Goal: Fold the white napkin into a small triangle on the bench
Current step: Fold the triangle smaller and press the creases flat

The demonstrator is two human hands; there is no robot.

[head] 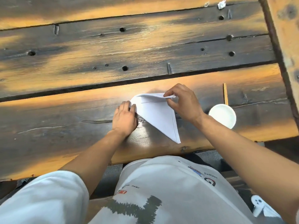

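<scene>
The white napkin [157, 114] lies on the nearest plank of the dark wooden bench [64, 120], folded into a triangle whose long point aims toward me. My left hand [124, 118] rests flat on the bench, its fingertips pressing the napkin's left corner. My right hand [182, 102] pinches the napkin's far right corner between thumb and fingers and lifts the top edge slightly off the wood. The far edge of the napkin is curled up and partly hidden behind my right fingers.
A white cup [222, 115] stands just right of my right wrist. A thin wooden stick [225, 94] lies beyond it. Small scraps of crumpled paper [220, 4] sit at the far right. A wooden beam [284, 46] runs along the right side.
</scene>
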